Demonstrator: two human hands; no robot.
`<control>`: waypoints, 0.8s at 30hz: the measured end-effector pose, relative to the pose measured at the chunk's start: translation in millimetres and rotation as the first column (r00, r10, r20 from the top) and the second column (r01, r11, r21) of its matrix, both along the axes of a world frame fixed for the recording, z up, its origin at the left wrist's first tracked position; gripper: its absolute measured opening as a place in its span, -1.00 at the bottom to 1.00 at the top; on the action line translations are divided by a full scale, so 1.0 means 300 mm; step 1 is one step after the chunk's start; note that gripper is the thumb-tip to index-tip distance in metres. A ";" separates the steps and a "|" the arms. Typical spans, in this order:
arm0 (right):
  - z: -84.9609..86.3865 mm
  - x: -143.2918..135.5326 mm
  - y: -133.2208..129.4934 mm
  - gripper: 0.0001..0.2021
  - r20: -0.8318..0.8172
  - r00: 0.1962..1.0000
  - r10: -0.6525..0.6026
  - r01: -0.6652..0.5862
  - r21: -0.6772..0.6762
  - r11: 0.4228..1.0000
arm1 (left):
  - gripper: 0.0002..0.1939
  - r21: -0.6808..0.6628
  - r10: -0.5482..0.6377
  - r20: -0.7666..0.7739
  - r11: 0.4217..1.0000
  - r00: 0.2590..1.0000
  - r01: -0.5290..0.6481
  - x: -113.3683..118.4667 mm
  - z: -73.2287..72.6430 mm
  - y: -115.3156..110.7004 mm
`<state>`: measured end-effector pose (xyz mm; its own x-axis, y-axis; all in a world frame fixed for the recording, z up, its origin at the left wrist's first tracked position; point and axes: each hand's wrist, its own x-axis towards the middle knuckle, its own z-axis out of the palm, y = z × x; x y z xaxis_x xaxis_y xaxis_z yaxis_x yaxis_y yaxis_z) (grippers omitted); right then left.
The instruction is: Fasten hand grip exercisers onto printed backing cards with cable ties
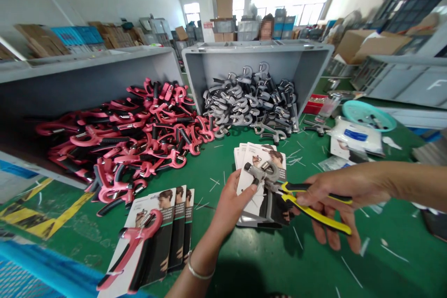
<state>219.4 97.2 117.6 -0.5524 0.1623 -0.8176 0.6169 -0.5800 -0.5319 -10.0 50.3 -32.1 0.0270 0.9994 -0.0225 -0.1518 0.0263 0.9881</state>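
My left hand (233,202) is closed on a grey hand grip strengthener (256,174) and the printed backing card (248,191) beneath it, with the thumb pressing on the grip. This card lies on a small stack of similar cards. In my right hand (328,195) are cutting pliers with yellow and black handles (314,216). Their jaws (274,187) are at the grey grip, by its spring end; whether they are closed on something there I cannot tell. Left of my left arm, a red grip strengthener (134,247) rests on carded backing (167,228), overlapping more cards.
A tipped grey crate (181,63) spills red grips (153,130); another crate (254,46) holds grey grips (244,100). Thin white plastic strips (351,272) litter the green table (272,270). At right are a teal tray (352,109) and a white packet (356,135). A person (266,30) is behind the crates.
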 end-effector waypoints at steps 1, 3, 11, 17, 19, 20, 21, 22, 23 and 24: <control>0.001 -0.006 0.001 -0.52 0.008 1.000 0.014 -0.014 0.006 1.000 | -0.47 0.003 0.003 -0.002 1.000 1.000 -0.003 0.000 0.001 -0.001; -0.003 -0.019 0.002 -0.52 0.018 0.999 0.041 -0.041 0.011 0.999 | -0.47 0.010 0.007 0.004 1.000 1.000 -0.007 0.000 0.003 -0.003; -0.096 -0.021 -0.055 -0.64 0.034 0.993 -0.109 0.101 0.187 0.977 | -0.47 -0.012 0.011 0.043 1.000 0.999 -0.011 0.006 -0.003 -0.003; -0.190 0.022 -0.101 -0.63 0.103 0.989 -0.106 0.053 0.422 0.905 | -0.46 -0.053 0.031 0.195 0.998 0.980 -0.021 0.036 0.018 -0.020; -0.207 0.047 -0.097 -0.60 0.137 0.988 -0.066 -0.026 0.576 0.817 | -0.46 -0.049 0.039 0.225 0.998 0.974 -0.028 0.047 0.024 -0.030; -0.212 0.063 -0.092 -0.59 0.135 0.990 -0.044 -0.045 0.595 0.802 | -0.46 -0.048 0.034 0.234 0.999 0.972 -0.023 0.051 0.026 -0.034; -0.216 0.079 -0.087 -0.59 0.105 0.994 -0.025 -0.039 0.565 0.824 | -0.47 -0.052 0.028 0.241 0.998 0.970 -0.016 0.052 0.027 -0.035; -0.220 0.096 -0.081 -0.59 0.054 0.998 -0.012 -0.016 0.485 0.874 | -0.47 -0.062 0.020 0.248 0.998 0.969 -0.005 0.052 0.029 -0.035; -0.224 0.112 -0.077 -0.60 -0.005 1.000 -0.010 0.011 0.376 0.927 | -0.47 -0.078 0.011 0.254 0.997 0.967 0.009 0.050 0.031 -0.033; -0.230 0.128 -0.075 -0.62 -0.068 0.997 -0.022 0.040 0.267 0.963 | -0.45 -0.097 -0.002 0.264 0.995 0.965 0.029 0.047 0.034 -0.030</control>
